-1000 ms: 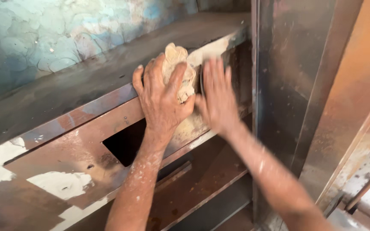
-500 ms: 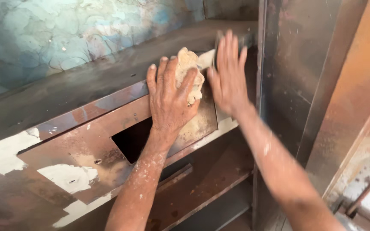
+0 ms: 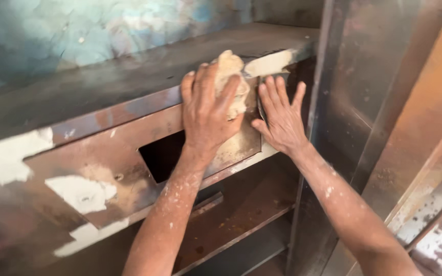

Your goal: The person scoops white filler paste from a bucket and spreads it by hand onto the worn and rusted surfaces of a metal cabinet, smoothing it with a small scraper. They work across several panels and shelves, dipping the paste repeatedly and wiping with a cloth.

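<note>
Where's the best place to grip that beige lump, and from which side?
Take the beige lump across its upper bulge, coming from the front as the left hand does. Its back is pressed against the metal panel, so probably only the front and top are free.

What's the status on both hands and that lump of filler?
Left hand presses the pale putty lump against the rusty metal panel. Right hand flat on panel beside it. Nothing in the way.

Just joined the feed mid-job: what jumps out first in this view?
The left hand at centre presses a pale lump of putty against a rusty metal panel. The right hand lies flat beside it, near the upright steel post. Whitish filler patches stand out at lower left, next to a dark rectangular cutout.
</note>
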